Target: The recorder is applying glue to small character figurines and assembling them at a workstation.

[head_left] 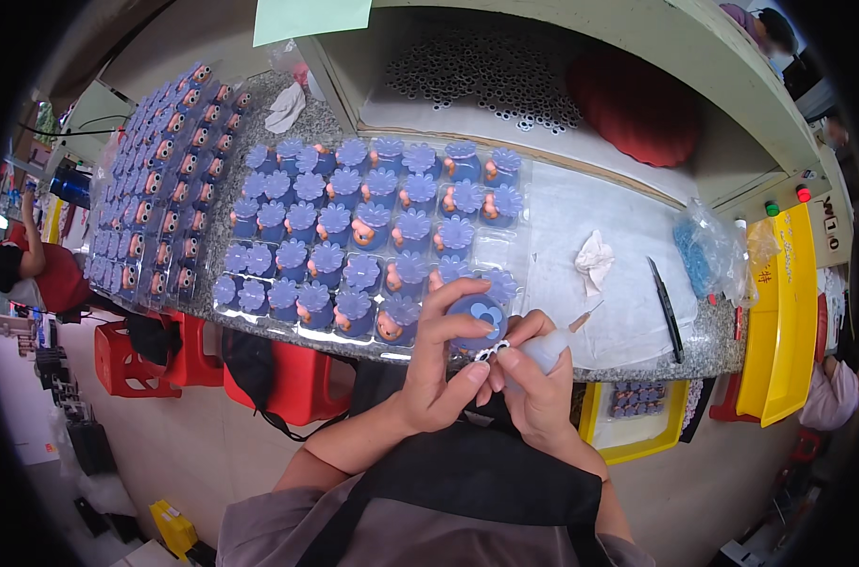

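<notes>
My left hand (437,370) is closed around a small round blue figure (472,314) with a lighter blue patch on it. Right beside it, my right hand (541,402) grips a translucent white squeeze bottle (543,350), whose thin tip points away to the upper right. Between the two hands are small black-and-white eye pieces (491,355); which fingers hold them I cannot tell. Just beyond my hands lies a clear tray of figures (361,231) with purple flower-shaped tops, standing in rows.
Stacked trays of figures with big eyes (170,180) occupy the left. A shelf at the back holds many loose eye pieces (486,80) and a red cushion-like thing (633,109). To the right are a crumpled tissue (595,262), a black cutter (667,310) and a yellow bin (779,321).
</notes>
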Motion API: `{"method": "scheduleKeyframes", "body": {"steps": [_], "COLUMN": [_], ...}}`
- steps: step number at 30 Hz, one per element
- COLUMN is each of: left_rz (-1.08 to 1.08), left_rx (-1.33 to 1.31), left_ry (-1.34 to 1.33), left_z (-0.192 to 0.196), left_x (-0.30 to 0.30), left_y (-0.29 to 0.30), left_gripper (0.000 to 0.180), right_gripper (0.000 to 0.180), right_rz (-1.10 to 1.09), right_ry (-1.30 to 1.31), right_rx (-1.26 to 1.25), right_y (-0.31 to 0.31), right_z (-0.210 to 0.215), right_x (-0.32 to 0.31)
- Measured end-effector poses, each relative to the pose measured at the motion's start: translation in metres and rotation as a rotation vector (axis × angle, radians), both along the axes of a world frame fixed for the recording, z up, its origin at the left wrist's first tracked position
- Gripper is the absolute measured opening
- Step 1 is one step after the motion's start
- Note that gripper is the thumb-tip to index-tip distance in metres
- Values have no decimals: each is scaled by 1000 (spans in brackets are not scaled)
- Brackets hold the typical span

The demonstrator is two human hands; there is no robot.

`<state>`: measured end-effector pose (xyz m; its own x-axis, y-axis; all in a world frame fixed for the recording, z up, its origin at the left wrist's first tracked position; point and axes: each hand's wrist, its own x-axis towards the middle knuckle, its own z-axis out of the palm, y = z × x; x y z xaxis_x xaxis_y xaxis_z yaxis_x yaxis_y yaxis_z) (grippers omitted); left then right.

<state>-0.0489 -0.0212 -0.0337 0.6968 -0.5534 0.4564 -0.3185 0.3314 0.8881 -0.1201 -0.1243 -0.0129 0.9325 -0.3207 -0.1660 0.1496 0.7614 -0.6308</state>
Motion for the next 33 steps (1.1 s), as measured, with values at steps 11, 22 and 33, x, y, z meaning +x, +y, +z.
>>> {"method": "scheduleKeyframes", "body": {"steps": [11,22,33], "left_rz": [86,99,83], "left_rx": [13,6,-22], "left_ry": [-15,-97,-56], "left_z": [3,0,-1], "left_x": [-3,-1,-1], "left_y": [1,1,1], "left_gripper": [27,28,27], "right_gripper": [9,8,9], "right_rz": [54,106,61], "right_ry": [13,25,64], "right_rx": [22,16,-35], "right_y": [2,-1,0], "right_z": [1,0,2], "right_x": [-3,-3,-1]}}
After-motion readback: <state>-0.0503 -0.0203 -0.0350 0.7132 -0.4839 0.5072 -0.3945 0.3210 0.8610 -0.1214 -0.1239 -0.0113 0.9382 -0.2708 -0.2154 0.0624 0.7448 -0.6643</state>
